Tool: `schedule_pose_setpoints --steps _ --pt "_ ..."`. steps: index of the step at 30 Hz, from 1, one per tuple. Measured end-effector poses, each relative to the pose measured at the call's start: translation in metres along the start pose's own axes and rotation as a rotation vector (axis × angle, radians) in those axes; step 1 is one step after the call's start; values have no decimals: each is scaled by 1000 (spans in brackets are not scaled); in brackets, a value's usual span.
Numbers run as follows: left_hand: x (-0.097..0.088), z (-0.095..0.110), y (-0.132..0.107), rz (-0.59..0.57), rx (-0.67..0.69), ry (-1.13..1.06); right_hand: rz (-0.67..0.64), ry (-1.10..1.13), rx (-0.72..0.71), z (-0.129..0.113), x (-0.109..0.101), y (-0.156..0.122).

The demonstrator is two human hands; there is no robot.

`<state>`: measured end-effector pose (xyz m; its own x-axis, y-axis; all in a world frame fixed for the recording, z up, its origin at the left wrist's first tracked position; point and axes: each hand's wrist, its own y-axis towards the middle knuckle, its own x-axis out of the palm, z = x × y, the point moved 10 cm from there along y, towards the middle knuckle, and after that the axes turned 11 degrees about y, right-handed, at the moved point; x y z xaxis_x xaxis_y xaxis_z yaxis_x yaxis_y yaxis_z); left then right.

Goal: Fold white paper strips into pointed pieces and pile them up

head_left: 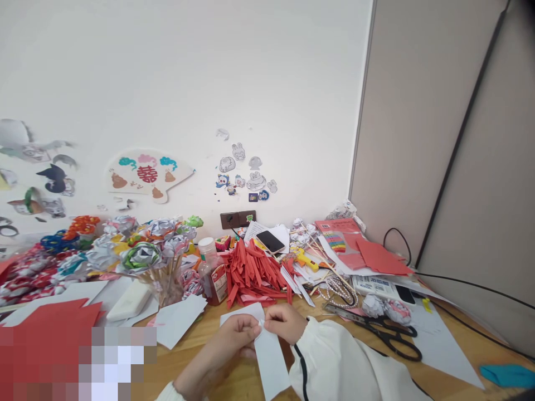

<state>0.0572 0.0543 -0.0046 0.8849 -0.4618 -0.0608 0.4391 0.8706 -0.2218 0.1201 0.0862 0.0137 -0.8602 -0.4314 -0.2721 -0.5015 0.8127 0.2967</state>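
White paper, probably light, easily creased and best held by its edges, is pinched by left hand and right hand near the table's front edge.

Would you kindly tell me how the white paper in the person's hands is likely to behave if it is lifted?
The white paper looks thin, so it is probably light and apt to crease. The left hand and right hand pinch it, leaving its near end free, so that end would likely sag.
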Motion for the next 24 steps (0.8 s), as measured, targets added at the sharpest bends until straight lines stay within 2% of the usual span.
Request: schedule_pose_setpoints --steps 5,12,16,24 --pt "-2 -5 2 -32 2 64 -58 5 11 1 5 -1" --pt "-4 -7 4 -12 -7 166 -87 14 23 -1 8 -1" --pt "-6 -8 9 6 29 188 -85 -4 23 2 8 -1" --pt "-13 -3 17 103 177 414 -77 -1 19 7 7 -1"
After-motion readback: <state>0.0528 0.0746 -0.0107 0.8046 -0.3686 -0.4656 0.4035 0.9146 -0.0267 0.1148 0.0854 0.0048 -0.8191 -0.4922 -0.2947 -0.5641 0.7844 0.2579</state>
